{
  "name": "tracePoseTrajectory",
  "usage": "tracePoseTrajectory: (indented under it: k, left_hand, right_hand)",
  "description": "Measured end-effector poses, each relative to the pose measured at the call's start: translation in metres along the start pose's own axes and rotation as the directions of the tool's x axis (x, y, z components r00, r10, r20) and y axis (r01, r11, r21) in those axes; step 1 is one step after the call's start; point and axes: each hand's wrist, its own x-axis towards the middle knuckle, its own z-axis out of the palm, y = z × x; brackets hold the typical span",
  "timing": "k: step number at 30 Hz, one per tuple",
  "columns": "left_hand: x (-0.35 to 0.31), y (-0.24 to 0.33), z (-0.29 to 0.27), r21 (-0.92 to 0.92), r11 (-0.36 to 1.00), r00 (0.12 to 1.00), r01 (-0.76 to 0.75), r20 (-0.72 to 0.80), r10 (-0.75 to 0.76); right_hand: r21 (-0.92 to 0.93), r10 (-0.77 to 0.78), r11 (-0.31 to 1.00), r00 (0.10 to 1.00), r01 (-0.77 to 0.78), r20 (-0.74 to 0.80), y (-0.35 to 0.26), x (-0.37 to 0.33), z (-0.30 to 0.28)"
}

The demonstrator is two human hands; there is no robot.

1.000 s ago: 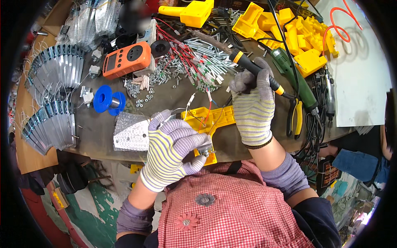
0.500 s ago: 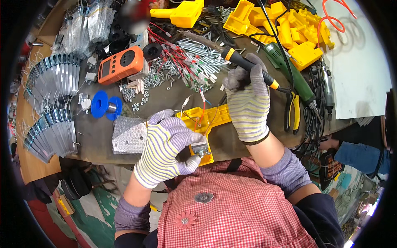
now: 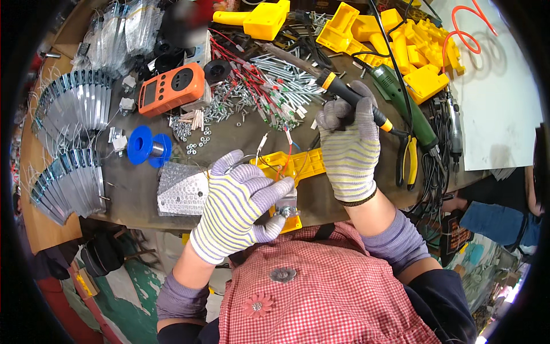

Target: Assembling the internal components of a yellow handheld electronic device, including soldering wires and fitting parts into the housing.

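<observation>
Head view: yellow plastic housing [image 3: 302,165] lies at the near table edge, red and white wires running into it. My left hand [image 3: 238,202], gloved, is closed on the small metal part [image 3: 286,207] at its near end. My right hand [image 3: 349,150] grips a black-and-yellow soldering iron [image 3: 350,98]. Blue solder spool [image 3: 148,148] and orange meter [image 3: 171,88] sit left.

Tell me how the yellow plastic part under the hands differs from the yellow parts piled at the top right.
The yellow part under the hands lies alone at the bench's near edge, with thin wires on it; the left hand rests on it. The piled yellow parts lie heaped together at the far side, untouched, no wires seen on them. Both are the same bright yellow plastic.
</observation>
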Motion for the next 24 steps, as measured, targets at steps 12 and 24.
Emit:
tracePoseTrajectory:
  k: [12, 24]
  left_hand:
    - [-0.007, 0.003, 0.006, 0.142, 0.989, 0.997, 0.049, -0.071, -0.039]
    - [-0.007, 0.008, -0.007, 0.131, 0.975, 0.976, 0.182, -0.148, -0.162]
  right_hand:
    - [0.066, -0.029, 0.998, 0.997, 0.025, 0.072, -0.031, 0.007, 0.022]
    - [-0.067, 0.050, 0.997, 0.982, -0.038, 0.180, -0.091, 0.051, 0.022]
